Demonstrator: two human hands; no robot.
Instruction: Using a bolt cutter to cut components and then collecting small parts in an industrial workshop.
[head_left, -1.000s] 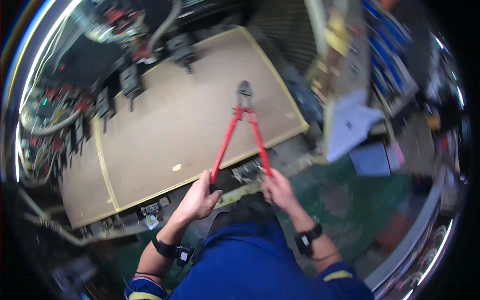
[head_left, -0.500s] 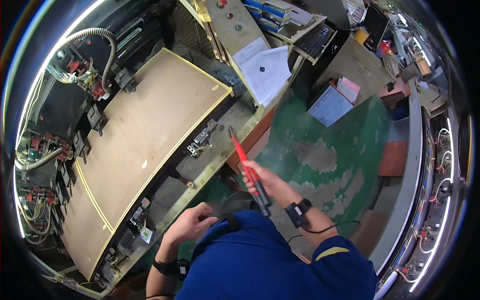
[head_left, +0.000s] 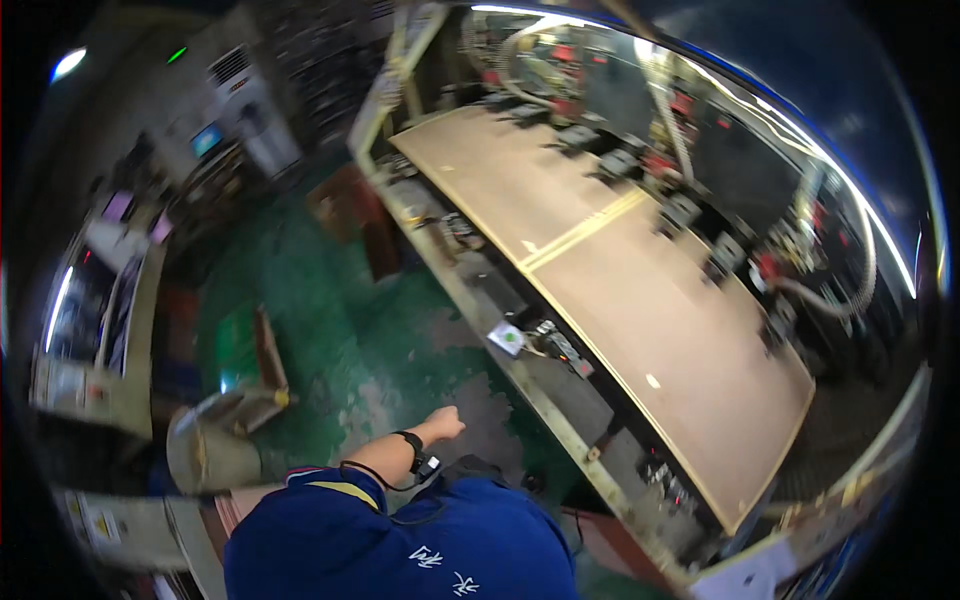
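At the left, a pale round container (head_left: 208, 462) stands on the green floor (head_left: 330, 300). Next, the left hand (head_left: 440, 425) is stretched out above the floor, its fingers seemingly curled; because of blur, I cannot tell whether it grasps something. To its right, a white card (head_left: 506, 338) lies on the narrow grey surface (head_left: 577, 392). Beyond this is the large beige board (head_left: 670, 330), crossed by yellow tape (head_left: 590, 228). The right hand is out of view, so I cannot tell its state.
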